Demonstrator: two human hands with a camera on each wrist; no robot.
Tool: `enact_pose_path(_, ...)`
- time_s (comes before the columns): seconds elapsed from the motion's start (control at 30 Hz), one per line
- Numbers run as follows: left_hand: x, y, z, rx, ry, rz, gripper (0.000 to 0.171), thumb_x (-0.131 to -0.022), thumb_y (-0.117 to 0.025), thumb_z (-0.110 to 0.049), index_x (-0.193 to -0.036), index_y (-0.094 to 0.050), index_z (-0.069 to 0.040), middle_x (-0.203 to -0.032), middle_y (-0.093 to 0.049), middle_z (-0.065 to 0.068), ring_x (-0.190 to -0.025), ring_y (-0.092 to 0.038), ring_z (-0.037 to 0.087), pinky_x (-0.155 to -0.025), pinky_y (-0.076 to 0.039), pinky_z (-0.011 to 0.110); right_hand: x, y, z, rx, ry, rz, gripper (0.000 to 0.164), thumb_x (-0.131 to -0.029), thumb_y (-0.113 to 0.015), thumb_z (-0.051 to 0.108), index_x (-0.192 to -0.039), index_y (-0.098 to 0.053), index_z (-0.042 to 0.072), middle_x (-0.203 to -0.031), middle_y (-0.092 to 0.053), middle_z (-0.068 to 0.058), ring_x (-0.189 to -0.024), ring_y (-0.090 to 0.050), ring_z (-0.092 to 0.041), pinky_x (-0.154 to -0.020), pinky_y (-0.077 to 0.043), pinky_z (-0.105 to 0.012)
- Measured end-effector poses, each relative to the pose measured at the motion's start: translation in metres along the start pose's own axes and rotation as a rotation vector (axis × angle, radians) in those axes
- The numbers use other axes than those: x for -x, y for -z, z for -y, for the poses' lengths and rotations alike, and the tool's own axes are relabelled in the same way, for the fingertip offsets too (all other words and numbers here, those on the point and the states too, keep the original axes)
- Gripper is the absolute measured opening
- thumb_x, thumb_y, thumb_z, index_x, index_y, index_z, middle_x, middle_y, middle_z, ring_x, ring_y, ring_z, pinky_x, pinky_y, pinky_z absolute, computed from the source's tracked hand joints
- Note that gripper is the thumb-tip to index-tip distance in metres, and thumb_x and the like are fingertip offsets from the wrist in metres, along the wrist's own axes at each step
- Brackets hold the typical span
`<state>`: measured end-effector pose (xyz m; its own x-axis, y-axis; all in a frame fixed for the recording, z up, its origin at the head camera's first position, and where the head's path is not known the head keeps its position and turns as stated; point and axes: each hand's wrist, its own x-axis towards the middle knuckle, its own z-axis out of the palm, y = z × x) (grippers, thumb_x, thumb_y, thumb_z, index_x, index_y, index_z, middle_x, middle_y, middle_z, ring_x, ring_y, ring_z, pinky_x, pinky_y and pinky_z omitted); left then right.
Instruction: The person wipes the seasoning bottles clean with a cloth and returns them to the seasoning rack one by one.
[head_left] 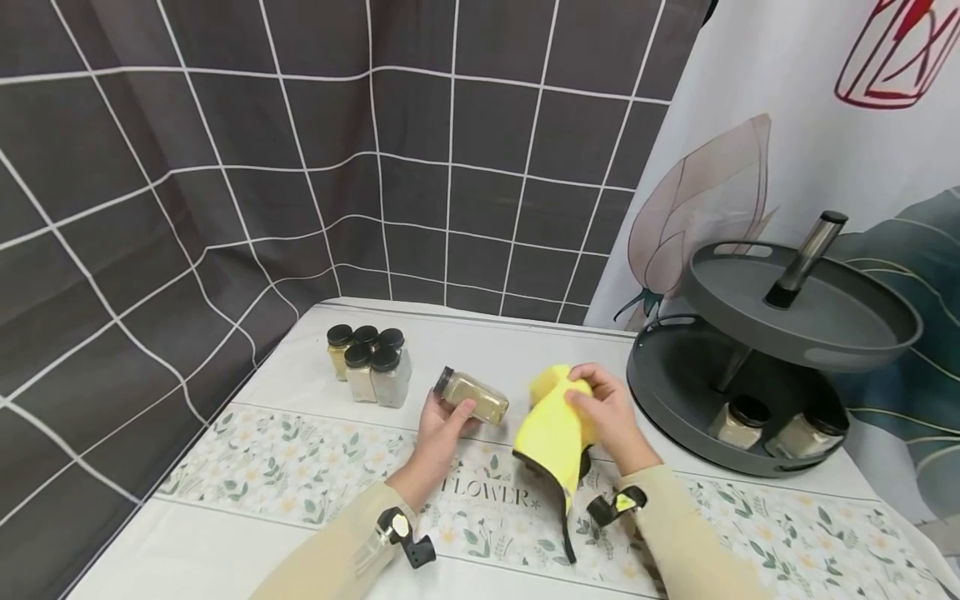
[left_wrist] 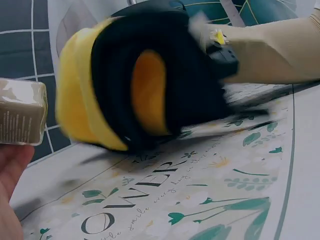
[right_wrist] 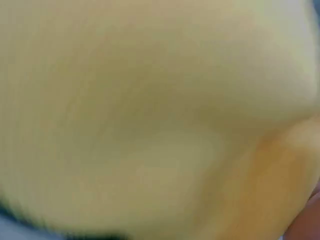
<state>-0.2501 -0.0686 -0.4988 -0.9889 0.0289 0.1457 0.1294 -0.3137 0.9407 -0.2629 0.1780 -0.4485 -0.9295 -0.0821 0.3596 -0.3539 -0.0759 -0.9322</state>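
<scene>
My left hand grips a glass spice jar with a black lid, tilted on its side above the table. Pale powder fills the jar, whose base also shows at the edge of the left wrist view. To its right, my right hand pinches a yellow cloth with dark edging, which hangs down in folds beside the jar without touching it. In the left wrist view the cloth is blurred and shows its dark side. Yellow fabric covers nearly all of the right wrist view.
Several black-lidded jars stand grouped at the back left. On the right is a grey two-tier round tray; two jars sit on its lower tier. A floral-banded white cover lies on the table, before a dark grid curtain.
</scene>
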Motion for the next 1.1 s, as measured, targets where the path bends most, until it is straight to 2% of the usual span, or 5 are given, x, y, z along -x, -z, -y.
enact_pose_path(0.23, 0.000, 0.007, -0.002, -0.111, -0.066, 0.011, 0.059, -0.086, -0.061, -0.030, -0.135, -0.030, -0.020, -0.133, -0.047, 0.000, -0.122, -0.044, 0.014, -0.099, -0.036, 0.022, -0.013, 0.034, 0.029, 0.660, 0.183, -0.021, 0.019, -0.072, -0.061, -0.003, -0.084, -0.057, 0.012, -0.089, -0.056, -0.005, -0.074, -0.049, -0.019, -0.058, -0.045, -0.026)
enact_pose_path(0.53, 0.001, 0.006, -0.001, -0.127, -0.121, 0.007, 0.052, -0.085, -0.065, -0.021, -0.129, -0.037, -0.016, -0.127, -0.051, 0.003, -0.120, -0.046, 0.016, -0.101, -0.035, 0.024, -0.004, -0.009, -0.015, 1.085, 0.375, 0.401, 0.019, -0.073, -0.061, 0.011, -0.091, -0.062, 0.018, -0.090, -0.059, 0.006, -0.085, -0.051, -0.017, -0.079, -0.042, -0.036)
enact_pose_path(0.73, 0.002, 0.002, 0.001, -0.440, -0.314, -0.075, 0.052, -0.075, -0.076, -0.023, -0.120, -0.049, -0.017, -0.107, -0.055, -0.002, -0.094, -0.052, 0.015, -0.084, -0.045, 0.033, 0.010, -0.025, -0.025, 1.098, 0.306, 0.379, 0.026, -0.079, -0.061, 0.018, -0.105, -0.062, 0.022, -0.110, -0.057, 0.002, -0.106, -0.050, -0.019, -0.094, -0.038, -0.037)
enact_pose_path(0.9, 0.002, 0.001, 0.001, -0.755, -0.553, -0.127, 0.052, -0.069, -0.080, -0.028, -0.114, -0.054, -0.022, -0.097, -0.046, -0.006, -0.087, -0.043, 0.012, -0.072, -0.042, 0.032, 0.015, -0.037, -0.012, 0.848, 0.229, 0.297, 0.053, -0.084, -0.062, 0.029, -0.132, -0.043, 0.019, -0.128, -0.049, 0.003, -0.120, -0.042, -0.016, -0.101, -0.034, -0.038)
enact_pose_path(1.1, 0.003, 0.000, 0.002, -0.919, -0.806, -0.124, 0.055, -0.061, -0.082, -0.035, -0.109, -0.060, -0.016, -0.090, -0.042, 0.000, -0.082, -0.039, 0.016, -0.069, -0.036, 0.029, 0.021, -0.057, -0.004, 0.606, 0.123, 0.313, 0.079, -0.081, -0.067, 0.039, -0.143, -0.023, 0.017, -0.129, -0.050, -0.002, -0.117, -0.047, -0.017, -0.098, -0.039, -0.041)
